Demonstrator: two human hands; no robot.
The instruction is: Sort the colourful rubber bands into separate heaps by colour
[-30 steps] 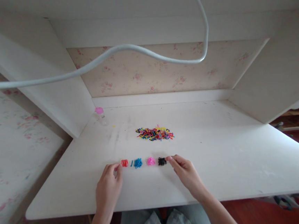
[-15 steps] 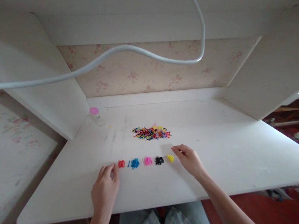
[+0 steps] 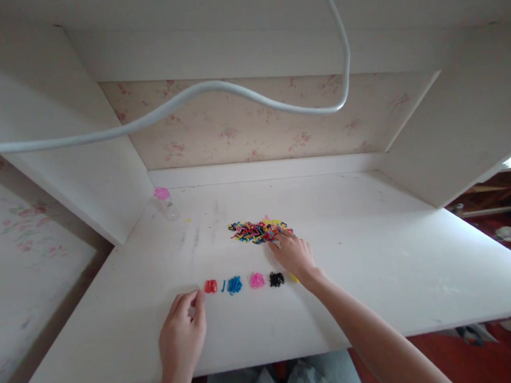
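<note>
My left hand point(image 3: 182, 326) rests on the white desk just left of a small pile of red rubber bands point(image 3: 211, 286). Its fingers curl in and the tips meet the thumb; anything between them is too small to see. Over at the right end of a mixed heap of coloured rubber bands point(image 3: 254, 231), my right hand point(image 3: 294, 253) touches the bands with finger and thumb apart. Blue bands point(image 3: 234, 285), pink bands point(image 3: 257, 281) and black bands point(image 3: 276, 279) lie in a row beside the red ones. Yellow bands point(image 3: 295, 278) are partly hidden by my right wrist.
At the back left of the desk point(image 3: 379, 276) is a clear container with a pink lid point(image 3: 162, 193). A white cable point(image 3: 210, 86) crosses the view above. Side panels point(image 3: 467, 107) and a papered back wall point(image 3: 249, 123) enclose the desk.
My right hand has moved forward and left, from beside the yellow bands to the mixed heap, its fingers spreading. My left hand stays by the red bands. The view has shifted slightly.
</note>
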